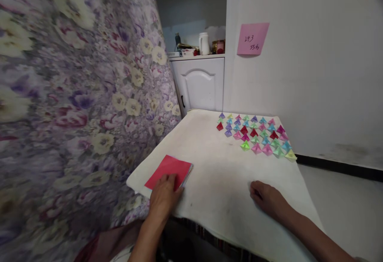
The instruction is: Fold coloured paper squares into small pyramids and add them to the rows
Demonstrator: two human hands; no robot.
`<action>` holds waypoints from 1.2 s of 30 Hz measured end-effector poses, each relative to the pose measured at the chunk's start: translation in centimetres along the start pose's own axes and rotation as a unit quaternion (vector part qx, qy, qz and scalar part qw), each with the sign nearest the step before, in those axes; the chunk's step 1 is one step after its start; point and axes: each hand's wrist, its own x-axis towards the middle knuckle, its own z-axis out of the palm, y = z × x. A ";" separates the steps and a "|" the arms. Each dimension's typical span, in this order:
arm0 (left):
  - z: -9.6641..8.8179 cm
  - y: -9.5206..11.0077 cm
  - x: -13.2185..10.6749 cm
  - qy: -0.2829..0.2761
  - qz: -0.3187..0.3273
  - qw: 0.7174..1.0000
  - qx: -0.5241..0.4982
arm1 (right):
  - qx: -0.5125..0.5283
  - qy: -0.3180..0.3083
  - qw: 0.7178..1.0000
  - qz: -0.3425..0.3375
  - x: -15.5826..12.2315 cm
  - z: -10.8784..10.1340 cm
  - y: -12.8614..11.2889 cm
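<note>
A stack of square paper with a red sheet on top lies near the table's left edge. Resting on its near side is my left hand, fingers laid over the red sheet, thumb beside the stack's edge. My right hand is on the tabletop to the right, fingers curled into a loose fist; nothing shows in it. Beyond it, toward the far right of the table, small folded paper pieces stand in several rows. They are pink, red, purple, blue, green and yellow, each with a raised point.
The pale cloth-covered table meets a white wall bearing a pink note. A floral curtain hangs along the left. Behind is a white cabinet with a white jug and other items on top.
</note>
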 end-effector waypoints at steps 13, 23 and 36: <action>0.1 -0.5 -0.7 0.003 -0.003 0.999 -0.048 | -0.001 -0.007 1.000 -0.007 -0.3 0.4 0.4; -0.4 -0.9 -0.8 0.000 -0.002 0.998 -0.068 | 0.017 -0.020 1.000 0.000 -0.1 0.7 0.9; -0.5 -1.2 -0.6 0.003 -0.004 0.997 -0.080 | -0.002 -0.009 1.000 -0.012 -0.1 0.7 0.9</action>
